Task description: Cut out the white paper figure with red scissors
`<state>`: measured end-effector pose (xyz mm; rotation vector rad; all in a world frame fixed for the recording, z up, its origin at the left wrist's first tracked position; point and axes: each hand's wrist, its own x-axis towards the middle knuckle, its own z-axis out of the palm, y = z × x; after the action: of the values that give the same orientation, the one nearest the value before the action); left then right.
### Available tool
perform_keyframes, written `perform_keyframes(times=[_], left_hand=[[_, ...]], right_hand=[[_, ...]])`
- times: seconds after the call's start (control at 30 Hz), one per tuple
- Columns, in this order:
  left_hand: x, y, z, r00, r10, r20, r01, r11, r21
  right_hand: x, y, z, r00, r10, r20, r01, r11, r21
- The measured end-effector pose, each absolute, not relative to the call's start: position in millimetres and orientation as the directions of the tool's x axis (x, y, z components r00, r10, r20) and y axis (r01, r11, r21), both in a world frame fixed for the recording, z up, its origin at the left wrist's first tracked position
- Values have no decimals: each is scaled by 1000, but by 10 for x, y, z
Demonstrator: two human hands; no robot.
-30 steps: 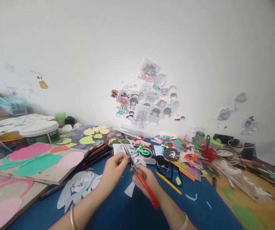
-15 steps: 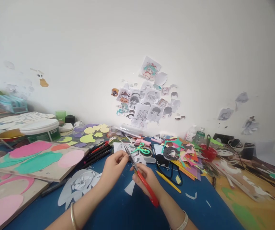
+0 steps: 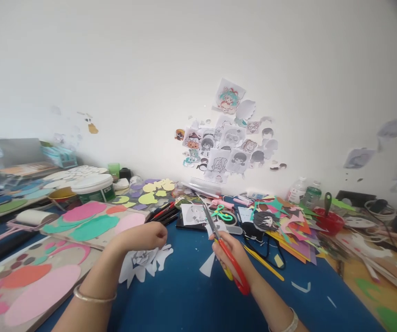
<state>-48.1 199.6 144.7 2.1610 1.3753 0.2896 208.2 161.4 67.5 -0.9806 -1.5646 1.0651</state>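
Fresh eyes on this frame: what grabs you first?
The right hand grips red-handled scissors, blades pointing up and away, mid-table over the blue mat. Beside it, the left hand hovers curled over a grey paper cutout. Behind, a cluster of cartoon drawings is stuck to the white wall, and pink and green paper shapes spread at left.

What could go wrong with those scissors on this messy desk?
The scissors in the right hand have bare blades sticking up; a slip might nick the left hand nearby. The thin white cutout by that hand could crease or tear if leaned on. The small scrap beside the scissors might get lost in the clutter.
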Motion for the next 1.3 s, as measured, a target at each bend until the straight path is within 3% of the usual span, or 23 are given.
perform_keyframes(times=[0.1, 0.43, 0.77, 0.97, 1.17, 1.3], left_hand=[[-577, 2059, 1373, 367, 913, -178, 860, -261, 438], [-309, 2103, 1144, 374, 894, -245, 898, -283, 337], [-321, 2069, 1174, 314, 936, -157, 924, -263, 276], [-373, 2060, 1272, 291, 946, -143, 921, -237, 310], [-22, 2076, 1211, 303, 952, 46, 868, -296, 399], [390, 1981, 1014, 374, 911, 172, 763, -408, 502]], right_hand=[[2083, 1611, 662, -217, 936, 276, 118, 305, -945], [2073, 1573, 703, -230, 938, 260, 173, 302, -937], [2077, 1562, 716, -224, 935, 274, 183, 317, -931], [2104, 1598, 728, -203, 949, 242, 78, 262, -962], [2180, 1577, 913, -95, 940, 328, -200, 305, -931], [2288, 1604, 988, 19, 940, 341, -244, 336, -910]])
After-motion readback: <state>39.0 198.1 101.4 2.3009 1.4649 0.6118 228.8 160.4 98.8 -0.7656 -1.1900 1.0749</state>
